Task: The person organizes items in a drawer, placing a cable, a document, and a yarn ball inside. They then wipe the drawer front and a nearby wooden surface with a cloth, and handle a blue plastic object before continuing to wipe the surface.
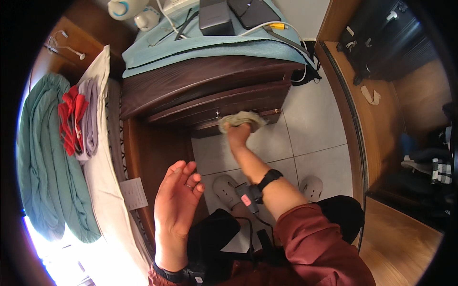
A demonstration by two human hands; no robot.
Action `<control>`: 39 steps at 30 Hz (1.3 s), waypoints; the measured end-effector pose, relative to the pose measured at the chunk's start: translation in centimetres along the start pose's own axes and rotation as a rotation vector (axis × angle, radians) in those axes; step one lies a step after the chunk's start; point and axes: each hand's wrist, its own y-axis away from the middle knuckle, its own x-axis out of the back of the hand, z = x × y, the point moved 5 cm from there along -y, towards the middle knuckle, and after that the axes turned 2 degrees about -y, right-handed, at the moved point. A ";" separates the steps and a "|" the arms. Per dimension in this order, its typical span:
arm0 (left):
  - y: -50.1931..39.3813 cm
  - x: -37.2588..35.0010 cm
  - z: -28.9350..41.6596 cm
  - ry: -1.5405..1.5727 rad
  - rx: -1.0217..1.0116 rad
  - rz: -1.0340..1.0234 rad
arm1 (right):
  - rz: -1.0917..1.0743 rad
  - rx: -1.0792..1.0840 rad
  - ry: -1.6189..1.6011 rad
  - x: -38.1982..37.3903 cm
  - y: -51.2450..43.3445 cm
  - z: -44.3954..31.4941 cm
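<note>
My right hand [239,135] grips a pale, crumpled cloth [245,118] and presses it against the lower front of a dark wooden nightstand [200,80]. The cloth covers part of the lower drawer front, and its edge is blurred. Just left of it shows a small metal knob [218,113]. My left hand [179,200] is raised over my lap with its palm turned up, holding nothing, its fingers slightly curled and apart. A black strap with a small device [249,198] sits on my right forearm.
A light blue cloth [214,53] on the nightstand bears a dark box [216,18], a black tablet-like device [254,12] and cables. At left is a bed with a green quilt [46,153]. An open wooden wardrobe [379,118] stands right. Grey clogs [225,191] rest on floor tiles [315,125].
</note>
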 end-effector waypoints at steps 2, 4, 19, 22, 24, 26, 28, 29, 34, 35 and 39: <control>-0.4 0.3 -0.3 -0.011 0.020 0.030 | -0.202 -0.329 -0.126 -3.5 1.6 1.0; -0.8 0.4 -0.5 -0.039 0.031 0.031 | -0.354 -0.649 -0.270 -5.6 3.5 1.5; -7.0 -0.3 -7.3 -0.640 0.123 0.093 | -0.036 -0.770 -0.684 9.2 -3.6 -1.6; -10.8 -0.6 -10.9 -0.527 0.264 0.141 | 0.094 -0.738 -0.672 9.4 -3.1 -0.8; -13.8 -1.1 -12.9 -0.480 0.246 0.171 | 0.134 -0.634 -0.659 10.2 -4.7 0.5; -16.9 -1.7 -14.6 -0.292 0.261 0.215 | 0.142 -0.725 -0.596 10.4 -6.8 2.8; -19.8 -2.4 -16.1 -0.144 0.286 0.257 | 0.106 -0.863 -0.516 11.0 -8.3 5.3; -20.9 -3.0 -16.4 -0.062 0.289 0.199 | 0.081 -0.872 -0.517 11.4 -9.0 6.1; -23.1 -3.4 -16.4 0.081 0.316 0.179 | -0.129 -0.816 -0.242 13.2 -10.6 5.0; -23.1 -3.3 -16.3 0.107 0.329 0.155 | -0.203 -0.716 -0.191 13.2 -10.7 3.4; -22.9 -2.5 -16.0 0.148 0.383 0.186 | -0.232 -0.296 -0.028 13.7 -9.6 -4.3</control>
